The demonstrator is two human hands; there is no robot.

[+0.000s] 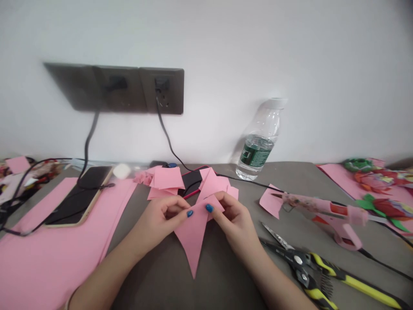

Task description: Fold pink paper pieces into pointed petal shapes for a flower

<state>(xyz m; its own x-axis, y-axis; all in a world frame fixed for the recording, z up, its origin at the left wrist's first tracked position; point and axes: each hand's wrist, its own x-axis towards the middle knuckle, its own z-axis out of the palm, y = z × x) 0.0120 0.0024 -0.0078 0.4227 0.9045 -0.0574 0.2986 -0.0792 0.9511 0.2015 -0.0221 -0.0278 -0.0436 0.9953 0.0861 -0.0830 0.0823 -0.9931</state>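
Grip state, left hand: clenched at the fingertips, thumb and forefinger pinching the upper edge of a pointed pink paper piece. Grip state, right hand: likewise closed, pinching the same piece just beside the left hand. Blue-painted nails close together at the centre. Paper position: between both hands, just above a grey tabletop, point downward.

Directly beyond the hands: a loose stack of pink paper squares and further pink pieces, beside a partly hidden black-and-red item. At left: a smartphone on a large pink sheet, a black cable across it. At right: a pink hot glue gun, nozzle over a pink paper scrap; yellow-handled shears just below. Beyond: a water bottle tilted against a white wall, a dark wall socket panel, and paper flowers at far right.
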